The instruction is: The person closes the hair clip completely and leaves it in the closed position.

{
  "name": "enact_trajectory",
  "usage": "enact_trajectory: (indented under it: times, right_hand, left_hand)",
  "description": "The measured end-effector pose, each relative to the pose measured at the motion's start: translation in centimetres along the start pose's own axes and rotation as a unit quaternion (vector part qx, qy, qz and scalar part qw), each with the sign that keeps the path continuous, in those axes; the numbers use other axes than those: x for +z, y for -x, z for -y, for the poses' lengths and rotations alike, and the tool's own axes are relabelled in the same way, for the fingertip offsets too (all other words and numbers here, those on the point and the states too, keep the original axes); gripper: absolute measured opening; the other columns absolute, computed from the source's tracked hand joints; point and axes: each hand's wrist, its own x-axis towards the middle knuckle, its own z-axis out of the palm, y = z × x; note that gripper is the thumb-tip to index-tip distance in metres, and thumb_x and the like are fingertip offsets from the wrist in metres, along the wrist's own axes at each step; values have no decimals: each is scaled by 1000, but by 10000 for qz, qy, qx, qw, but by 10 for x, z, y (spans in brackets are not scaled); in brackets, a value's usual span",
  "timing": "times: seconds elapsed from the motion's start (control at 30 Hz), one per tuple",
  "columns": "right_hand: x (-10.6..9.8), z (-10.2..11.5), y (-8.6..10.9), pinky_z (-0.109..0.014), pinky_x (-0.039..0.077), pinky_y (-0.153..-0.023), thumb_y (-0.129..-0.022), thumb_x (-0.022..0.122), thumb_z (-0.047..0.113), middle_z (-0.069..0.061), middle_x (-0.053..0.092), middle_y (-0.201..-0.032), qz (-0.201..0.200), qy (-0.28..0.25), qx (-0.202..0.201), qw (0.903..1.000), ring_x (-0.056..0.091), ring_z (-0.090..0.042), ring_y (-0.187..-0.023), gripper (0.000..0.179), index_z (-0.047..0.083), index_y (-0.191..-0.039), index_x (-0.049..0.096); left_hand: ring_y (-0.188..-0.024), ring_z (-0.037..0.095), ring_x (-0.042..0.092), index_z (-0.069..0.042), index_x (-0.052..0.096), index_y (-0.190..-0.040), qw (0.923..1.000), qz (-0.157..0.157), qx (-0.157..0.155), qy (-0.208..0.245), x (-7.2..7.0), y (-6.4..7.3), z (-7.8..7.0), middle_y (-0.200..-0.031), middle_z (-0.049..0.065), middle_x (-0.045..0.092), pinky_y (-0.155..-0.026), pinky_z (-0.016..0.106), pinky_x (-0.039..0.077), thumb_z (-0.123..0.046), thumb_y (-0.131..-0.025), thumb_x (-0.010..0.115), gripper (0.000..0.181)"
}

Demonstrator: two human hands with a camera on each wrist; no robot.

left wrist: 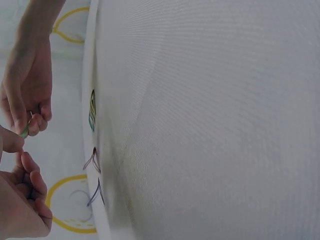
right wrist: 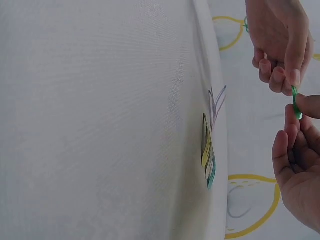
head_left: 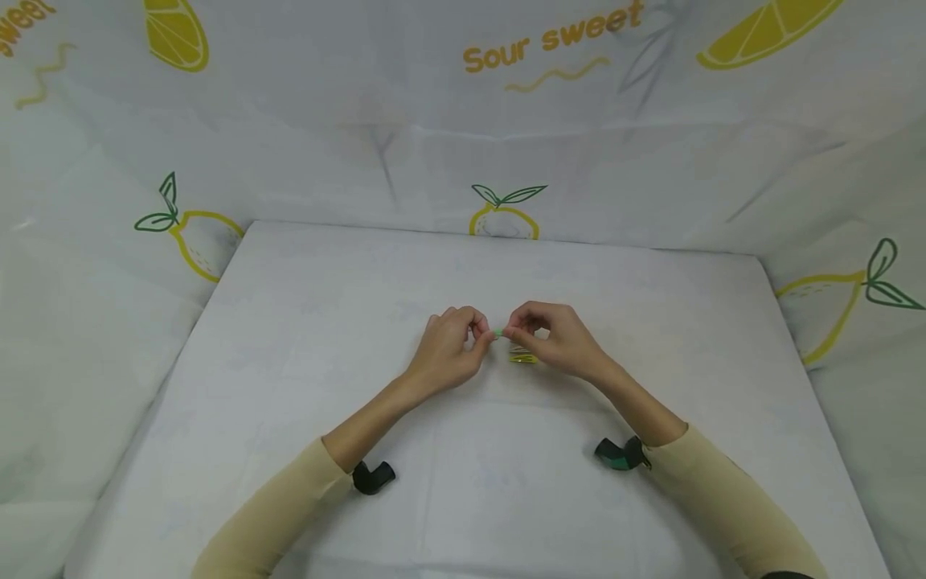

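Note:
A small green hair clip (right wrist: 297, 102) is held between the two hands above the table. My left hand (head_left: 452, 346) pinches one end with thumb and fingertips; my right hand (head_left: 557, 338) pinches the other. Most of the clip is covered by the fingers in the head view. Just below the right hand lie several hair clips, a yellow clip (head_left: 523, 359) among them. From the right wrist, yellow and teal clips (right wrist: 207, 152) and thin purple clips (right wrist: 216, 107) show on the table, the purple ones spread apart. A dark blue clip (left wrist: 96, 194), also spread, appears in the left wrist view.
The white-covered table (head_left: 289, 322) meets a white cloth backdrop (head_left: 325, 161) printed with lemons. A black wrist device (head_left: 374, 478) sits by the left sleeve, and a black-and-green device (head_left: 618, 454) by the right sleeve.

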Motion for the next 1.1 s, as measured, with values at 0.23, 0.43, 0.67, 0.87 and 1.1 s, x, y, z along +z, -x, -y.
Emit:
enact_trajectory:
  times: [0.23,0.43,0.67,0.87,1.1]
  right_hand:
    - [5,4,1,-27,61,-81,-98,80,8,-6,76,-85,-354,307,-183,9987,67,-9,-77,8,2,-97,75]
    - [7,5,2,-29,63,-81,-97,81,6,-8,78,-85,-537,434,-131,9975,72,-16,-77,7,1,-96,76]
    - [9,1,0,-24,63,-83,-95,83,7,-9,79,-86,-628,307,-282,9972,73,-14,-78,8,1,-96,76]
    - [9,1,0,-18,59,-81,-92,86,7,-6,80,-86,-702,111,-365,9968,74,-14,-79,7,5,-92,79]
    - [10,0,0,-24,61,-79,-91,86,5,-6,83,-92,-665,-91,-516,9964,79,-18,-84,7,7,-95,82]
  left_hand:
    - [-83,18,56,-11,70,-94,9999,-43,-73,-110,4,-1,-1,-88,2,70,-81,33,35,-18,-100,72,9]
    - [-86,19,57,-12,72,-94,9994,-19,-354,25,3,-2,-1,-89,2,73,-83,34,37,-22,-100,75,12]
    - [-74,14,51,-8,75,-99,9937,173,-673,874,0,-2,9,-89,5,72,-69,25,39,-23,-102,75,15]
    - [-69,12,49,-2,79,-108,9791,493,-995,1705,-2,-1,15,-98,16,79,-59,22,37,-20,-105,68,21]
    - [-90,16,61,-2,80,-115,9620,628,-1491,2200,-7,1,15,-114,17,81,-80,29,48,-34,-108,67,35]
